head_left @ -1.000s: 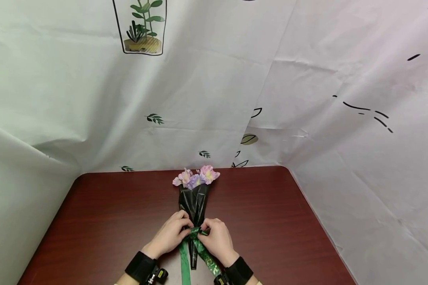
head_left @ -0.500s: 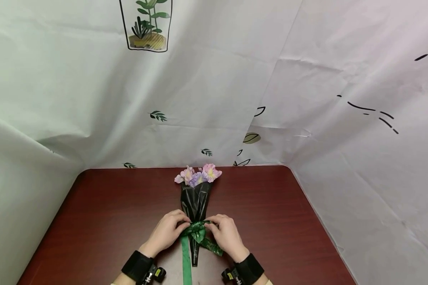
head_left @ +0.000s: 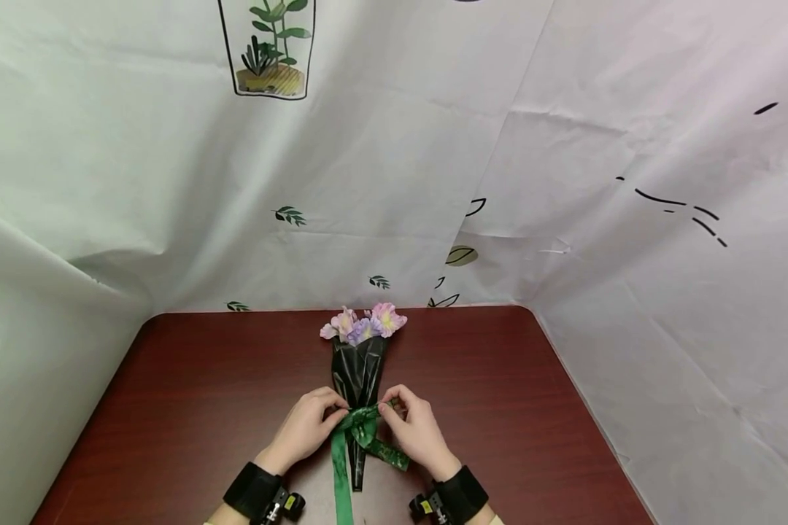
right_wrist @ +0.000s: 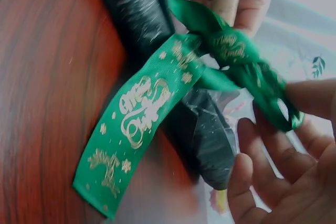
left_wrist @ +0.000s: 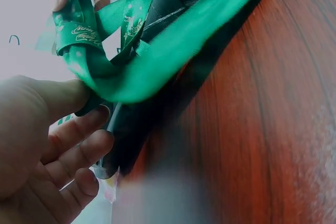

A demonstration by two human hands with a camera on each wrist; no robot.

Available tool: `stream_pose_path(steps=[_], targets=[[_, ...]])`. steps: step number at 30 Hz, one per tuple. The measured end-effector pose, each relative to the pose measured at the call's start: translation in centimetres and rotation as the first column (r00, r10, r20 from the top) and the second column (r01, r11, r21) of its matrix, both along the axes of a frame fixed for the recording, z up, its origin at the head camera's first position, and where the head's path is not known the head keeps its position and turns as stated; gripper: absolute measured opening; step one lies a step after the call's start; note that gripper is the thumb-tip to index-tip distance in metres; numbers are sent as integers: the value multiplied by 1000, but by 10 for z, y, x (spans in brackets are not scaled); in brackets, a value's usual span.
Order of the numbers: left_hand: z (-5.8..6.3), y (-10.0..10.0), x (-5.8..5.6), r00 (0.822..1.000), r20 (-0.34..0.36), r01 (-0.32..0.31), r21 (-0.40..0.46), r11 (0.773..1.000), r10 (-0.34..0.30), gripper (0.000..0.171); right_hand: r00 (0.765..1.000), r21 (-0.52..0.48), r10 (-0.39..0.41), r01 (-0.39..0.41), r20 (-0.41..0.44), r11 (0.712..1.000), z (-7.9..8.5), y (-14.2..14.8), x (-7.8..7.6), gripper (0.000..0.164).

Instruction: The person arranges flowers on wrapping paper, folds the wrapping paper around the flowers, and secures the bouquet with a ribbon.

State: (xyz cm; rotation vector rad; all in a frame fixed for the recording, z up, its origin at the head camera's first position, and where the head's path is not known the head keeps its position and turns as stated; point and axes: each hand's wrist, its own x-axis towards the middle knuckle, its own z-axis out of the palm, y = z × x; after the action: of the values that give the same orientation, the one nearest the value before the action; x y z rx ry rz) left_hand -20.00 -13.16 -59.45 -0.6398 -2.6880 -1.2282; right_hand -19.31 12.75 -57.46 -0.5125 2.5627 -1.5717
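Observation:
A bouquet of pink and purple flowers [head_left: 365,325] in black wrapping [head_left: 357,369] lies on the table, blooms toward the far edge. Round its narrow part goes a green ribbon [head_left: 366,430] with gold lettering, looped and knotted at the front. My left hand [head_left: 307,429] pinches the ribbon on the left side of the knot, thumb on top in the left wrist view. On the other side my right hand [head_left: 415,430] pinches a ribbon loop between thumb and fingers. One printed tail [right_wrist: 139,119] slants down right; a plain green tail [head_left: 341,481] hangs toward the near edge.
The dark red wooden table [head_left: 223,364] has rounded far corners. Behind and beside it hangs a pale cloth [head_left: 381,168] printed with leaves and a potted plant. Black straps with small cameras [head_left: 256,492] sit on both wrists.
The right hand has moved up and outward from the knot, drawing a ribbon loop with it. The printed tail now lies shorter, to the right. The left hand has shifted slightly left.

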Motion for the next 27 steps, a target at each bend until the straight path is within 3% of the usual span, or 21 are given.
stream_pose_path(steps=[4,10,15,18,24,27], targets=[[0,-1,2,998,42,-37,5,999,37,11,992,-85,-74,83,98,993,1,1,0,14],[-1,-2,5,990,102,-97,35,995,93,15,962,-89,-178,199,208,976,-4,6,1,12],[-2,-4,7,980,155,-135,64,989,124,17,938,-99,-213,248,272,964,-7,11,1,15],[-3,-4,7,979,157,-138,63,988,127,18,949,-94,-160,191,272,977,-7,14,0,17],[-4,-3,6,983,146,-121,70,990,110,17,968,-4,31,-32,248,999,-5,19,-3,21],[-4,-3,6,984,145,-118,72,990,107,17,973,30,33,-41,227,999,-6,19,-4,19]])
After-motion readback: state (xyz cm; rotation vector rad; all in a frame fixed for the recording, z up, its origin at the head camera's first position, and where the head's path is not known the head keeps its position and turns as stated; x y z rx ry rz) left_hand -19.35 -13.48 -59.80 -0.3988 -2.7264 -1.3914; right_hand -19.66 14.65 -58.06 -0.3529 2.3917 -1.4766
